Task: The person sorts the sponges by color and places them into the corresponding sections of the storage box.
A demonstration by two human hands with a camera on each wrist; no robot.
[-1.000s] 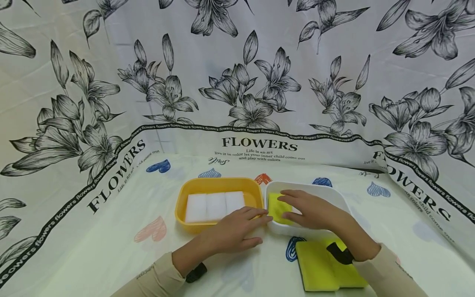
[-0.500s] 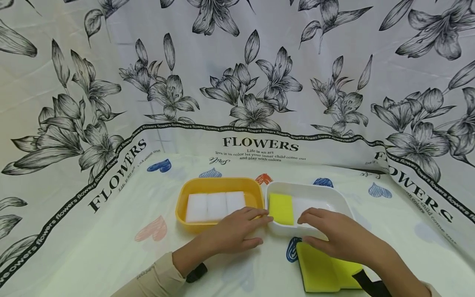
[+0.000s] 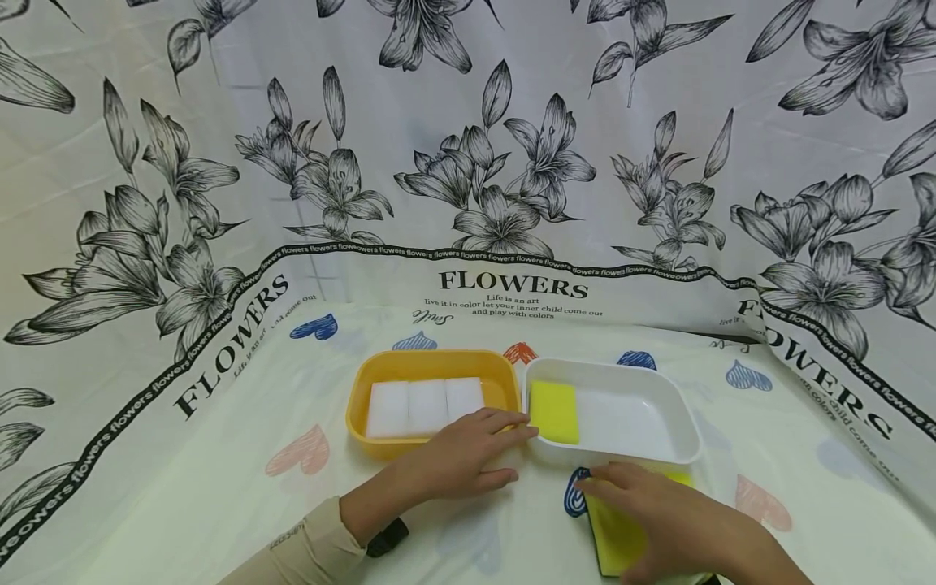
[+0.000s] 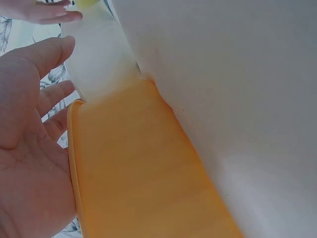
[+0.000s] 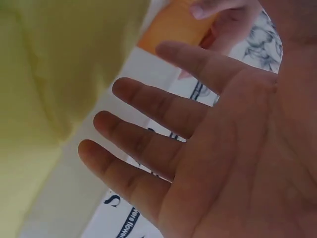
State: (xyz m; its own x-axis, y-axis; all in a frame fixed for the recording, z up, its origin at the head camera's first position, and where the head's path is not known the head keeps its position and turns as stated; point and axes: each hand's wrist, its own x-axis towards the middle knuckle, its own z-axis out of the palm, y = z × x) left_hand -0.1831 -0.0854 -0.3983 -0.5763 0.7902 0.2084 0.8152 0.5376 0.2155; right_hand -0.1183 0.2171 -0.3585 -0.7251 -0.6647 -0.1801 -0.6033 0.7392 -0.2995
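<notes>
My left hand (image 3: 468, 457) rests with relaxed fingers along the near right rim of the yellow tray (image 3: 356, 406); its fingertips reach the corner of the white tray (image 3: 658, 447). In the left wrist view the palm lies beside the tray's orange-yellow wall (image 4: 133, 163). My right hand (image 3: 658, 516), fingers spread, is over the yellow sponges (image 3: 614, 540) on the table and covers much of them. The right wrist view shows its straight fingers next to the yellow sponge surface (image 5: 59, 64), nothing gripped. One yellow sponge (image 3: 553, 413) lies at the left end inside the white tray.
Three white sponge blocks (image 3: 426, 406) sit side by side in the yellow tray. Both trays stand edge to edge on a white cloth (image 3: 219, 487) printed with hearts. Behind them hangs a flower-printed curtain (image 3: 409, 203).
My right hand has left the sponge in the white tray and moved back toward me, over the sponges on the table. The left hand has stayed put.
</notes>
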